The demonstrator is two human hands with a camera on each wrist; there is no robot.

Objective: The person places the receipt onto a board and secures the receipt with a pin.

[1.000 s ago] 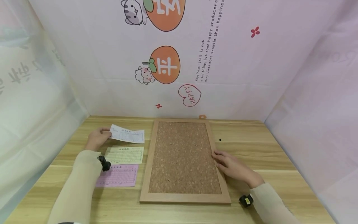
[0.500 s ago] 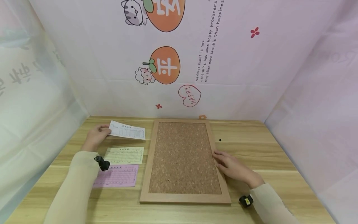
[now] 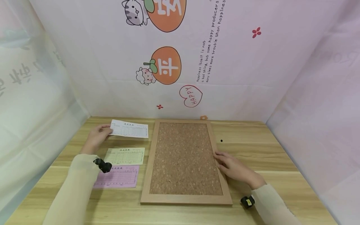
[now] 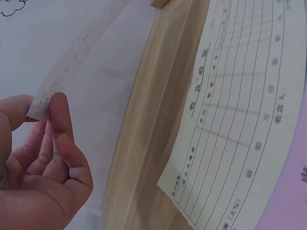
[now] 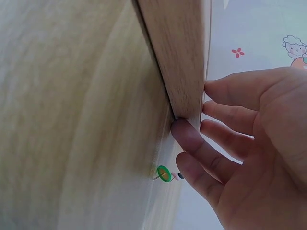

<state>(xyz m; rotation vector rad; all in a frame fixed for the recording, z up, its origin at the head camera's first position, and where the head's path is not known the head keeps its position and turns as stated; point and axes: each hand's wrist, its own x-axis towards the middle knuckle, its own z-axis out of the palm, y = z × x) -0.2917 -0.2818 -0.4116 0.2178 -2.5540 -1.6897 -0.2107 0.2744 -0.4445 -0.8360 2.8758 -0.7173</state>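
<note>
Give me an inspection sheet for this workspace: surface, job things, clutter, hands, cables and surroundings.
Surface: wood-grain table.
Job's things: white slip, raised off the table; yellow-green slip and pink slip, lying left of the framed cork board, which lies flat.
Clutter: green pin, pink pin and small dark object, in the right wrist view.
Hands: left hand pinches the white slip's left end; right hand touches the board's right edge.
Cables: nothing seen.
Surroundings: printed sheeting behind and at both sides.
</note>
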